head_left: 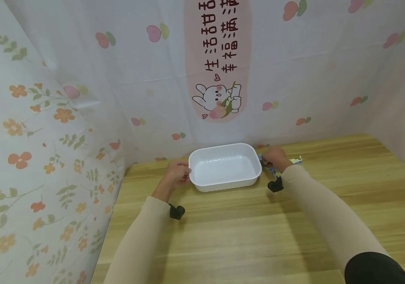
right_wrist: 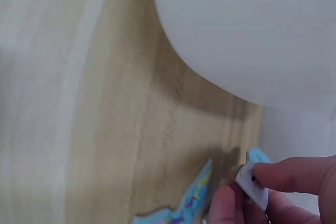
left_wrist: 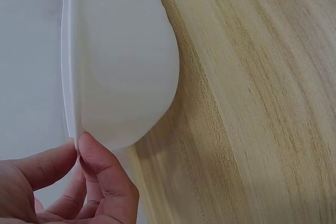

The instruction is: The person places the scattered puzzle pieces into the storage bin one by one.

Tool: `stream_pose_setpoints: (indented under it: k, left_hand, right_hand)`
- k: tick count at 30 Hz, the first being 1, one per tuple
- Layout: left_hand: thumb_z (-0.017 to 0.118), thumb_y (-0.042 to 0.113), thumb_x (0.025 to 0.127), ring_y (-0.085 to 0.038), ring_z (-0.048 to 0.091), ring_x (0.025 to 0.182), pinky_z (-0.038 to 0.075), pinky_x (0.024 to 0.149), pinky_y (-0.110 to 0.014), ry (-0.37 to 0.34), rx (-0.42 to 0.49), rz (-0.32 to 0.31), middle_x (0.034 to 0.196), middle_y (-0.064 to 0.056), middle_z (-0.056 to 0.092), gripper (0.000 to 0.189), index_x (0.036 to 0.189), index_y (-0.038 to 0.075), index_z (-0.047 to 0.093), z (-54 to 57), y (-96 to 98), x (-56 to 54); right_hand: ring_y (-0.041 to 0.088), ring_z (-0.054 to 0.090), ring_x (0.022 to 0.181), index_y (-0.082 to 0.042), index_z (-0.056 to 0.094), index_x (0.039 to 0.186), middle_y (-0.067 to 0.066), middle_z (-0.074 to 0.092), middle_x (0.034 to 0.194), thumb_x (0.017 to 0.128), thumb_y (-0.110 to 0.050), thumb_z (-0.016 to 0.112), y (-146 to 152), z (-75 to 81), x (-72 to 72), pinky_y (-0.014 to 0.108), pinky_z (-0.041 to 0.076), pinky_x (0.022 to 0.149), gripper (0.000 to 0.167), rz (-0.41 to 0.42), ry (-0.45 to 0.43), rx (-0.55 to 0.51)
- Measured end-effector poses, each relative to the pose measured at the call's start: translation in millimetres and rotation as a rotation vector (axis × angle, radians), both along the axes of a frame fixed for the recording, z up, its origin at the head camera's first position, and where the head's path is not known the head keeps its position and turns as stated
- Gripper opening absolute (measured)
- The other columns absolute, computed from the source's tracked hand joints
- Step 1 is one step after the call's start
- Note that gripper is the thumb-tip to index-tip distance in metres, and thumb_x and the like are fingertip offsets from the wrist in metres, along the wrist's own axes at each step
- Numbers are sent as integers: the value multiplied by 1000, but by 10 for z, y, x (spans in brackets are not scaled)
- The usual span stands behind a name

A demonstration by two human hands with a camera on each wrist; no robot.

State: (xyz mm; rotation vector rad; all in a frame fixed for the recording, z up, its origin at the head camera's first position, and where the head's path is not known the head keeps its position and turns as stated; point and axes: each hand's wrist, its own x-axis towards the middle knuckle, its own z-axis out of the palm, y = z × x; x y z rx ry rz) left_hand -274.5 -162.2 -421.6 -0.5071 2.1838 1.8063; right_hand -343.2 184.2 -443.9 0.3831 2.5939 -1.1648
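A white rectangular plastic tray (head_left: 225,184) stands at the back of the wooden table, its inside bare. My left hand (head_left: 176,172) pinches the rim at its left end, thumb on one side and curled fingers on the other, as the left wrist view shows. Just off the right end, my right hand (head_left: 277,157) pinches a small flat piece (right_wrist: 254,186) with a pale back and a light blue edge. Beneath that hand lies a flat, pointed, colourful piece (right_wrist: 181,213) with blue, purple and yellow print, partly hidden by the fingers.
More printed piece (head_left: 296,160) shows beyond the right wrist on the table (head_left: 223,232). A white patterned cloth (head_left: 145,98) hangs close behind the tray, and a floral cloth (head_left: 46,177) hangs along the left side.
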Motion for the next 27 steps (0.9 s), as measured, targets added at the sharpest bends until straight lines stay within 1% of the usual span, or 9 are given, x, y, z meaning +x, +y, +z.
stream_pose_setpoints:
  k: [3, 6, 8, 11, 14, 18, 19, 23, 27]
  left_hand:
    - [59, -3, 90, -15, 55, 61, 53, 69, -30, 0, 5, 5, 79, -8, 57, 32, 122, -2, 60, -9, 2, -9]
    - [58, -3, 90, -14, 55, 61, 53, 68, -29, 1, 6, 5, 80, -8, 57, 32, 122, -2, 60, -14, 1, -16]
    - [58, -3, 90, -14, 55, 61, 53, 67, -29, -1, 6, 4, 81, -8, 57, 32, 122, -2, 60, -13, 2, -17]
    - [59, -3, 90, -15, 55, 61, 53, 67, -28, -8, 2, -2, 82, -9, 57, 32, 122, -1, 60, -3, 8, -10]
    - [58, -3, 90, -15, 55, 62, 53, 67, -28, -15, -7, -5, 83, -9, 57, 33, 123, -1, 59, 7, 12, 2]
    - [57, -2, 91, -15, 54, 63, 52, 66, -27, -9, -16, -5, 81, -8, 56, 30, 121, -2, 60, 19, 21, 1]
    - [57, -2, 91, -15, 54, 64, 52, 66, -27, -6, -19, -4, 81, -8, 56, 30, 120, -2, 61, 28, 24, 0]
    - [57, -2, 91, -15, 54, 64, 52, 65, -26, -10, -26, 1, 82, -9, 56, 29, 119, -1, 61, 50, 36, 0]
    - [57, -1, 91, -16, 54, 65, 52, 69, -28, -16, -38, 4, 86, -11, 57, 30, 121, -1, 60, 55, 43, 6]
  right_hand:
    - [15, 56, 56, 3, 58, 72, 6, 58, 66, 75, -1, 52, 40, 26, -5, 23, 50, 52, 8, -64, 7, -82]
    - [17, 61, 61, 7, 58, 80, 11, 60, 77, 75, -2, 52, 64, 64, 14, 28, 56, 61, 12, -113, 35, -168]
    - [21, 65, 65, 8, 58, 85, 14, 59, 85, 76, -2, 53, 81, 88, 24, 34, 59, 69, 15, -129, 43, -211]
    - [26, 68, 72, 11, 56, 93, 17, 57, 92, 79, -2, 52, 104, 129, 43, 40, 58, 78, 19, -116, 24, -276]
    - [25, 70, 71, 11, 54, 96, 15, 60, 86, 82, -2, 51, 117, 183, 53, 41, 58, 79, 19, -102, -1, -313]
    - [20, 68, 63, 8, 53, 92, 7, 61, 70, 82, 3, 53, 132, 281, 47, 37, 59, 76, 11, -113, -20, -384]
    - [20, 68, 63, 8, 53, 91, 6, 61, 68, 83, 4, 54, 136, 305, 40, 38, 58, 78, 9, -118, -25, -413]
    - [19, 68, 64, 6, 54, 91, 5, 62, 67, 84, 5, 54, 168, 378, 15, 36, 58, 80, 7, -131, -54, -477]
    - [18, 68, 63, 6, 54, 91, 6, 62, 67, 85, 5, 54, 165, 440, 8, 34, 58, 77, 6, -145, -60, -501]
